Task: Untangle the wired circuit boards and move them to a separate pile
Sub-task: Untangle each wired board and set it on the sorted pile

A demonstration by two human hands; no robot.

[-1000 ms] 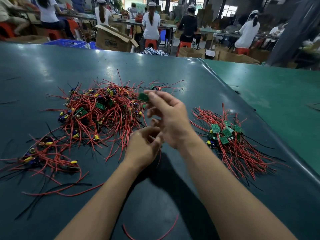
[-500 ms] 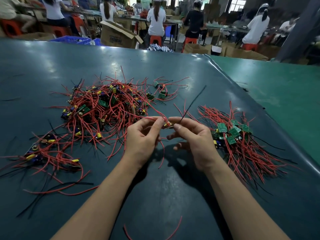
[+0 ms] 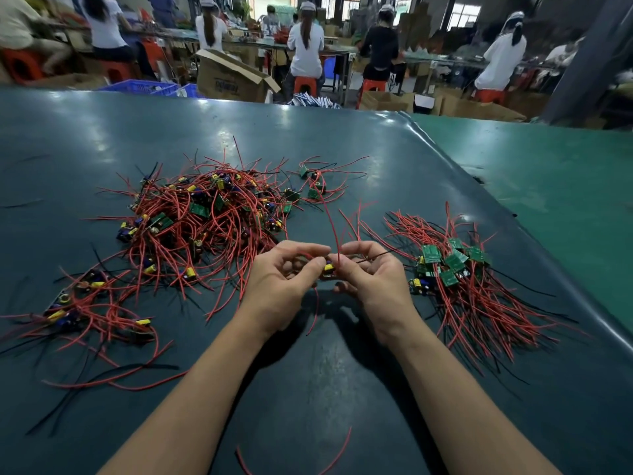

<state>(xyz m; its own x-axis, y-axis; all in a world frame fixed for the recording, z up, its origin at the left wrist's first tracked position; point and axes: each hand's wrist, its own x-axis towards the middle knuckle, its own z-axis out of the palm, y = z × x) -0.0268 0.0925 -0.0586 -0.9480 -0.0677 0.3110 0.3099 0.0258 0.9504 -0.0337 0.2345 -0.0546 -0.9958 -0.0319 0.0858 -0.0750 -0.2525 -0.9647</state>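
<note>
Leftmost, a small clump of red and black wires with yellow-capped boards [image 3: 78,310] is lying near the edge of the dark teal rubber-topped desk [image 3: 102,132], and just beyond it a big tangled heap of red-wired green circuit boards [image 3: 205,217] is spreading across the middle. A few separate boards with red leads [image 3: 315,186] are sitting just right of the heap's far side.

At centre, the left hand [image 3: 284,282] and the right hand [image 3: 373,279] are meeting above the desk — both are pinching one small circuit board with a yellow part [image 3: 328,269] between curled fingertips. Its long red wire [image 3: 330,221] is arching up and away, a black lead is sticking out to the right, and another red lead is dangling below the hands.

Further right, a tidier pile of green boards with red and black wires [image 3: 455,269] is fanning out toward the near-right edge. One loose red wire [image 3: 342,450] is lying on the desk between the forearms.
</note>
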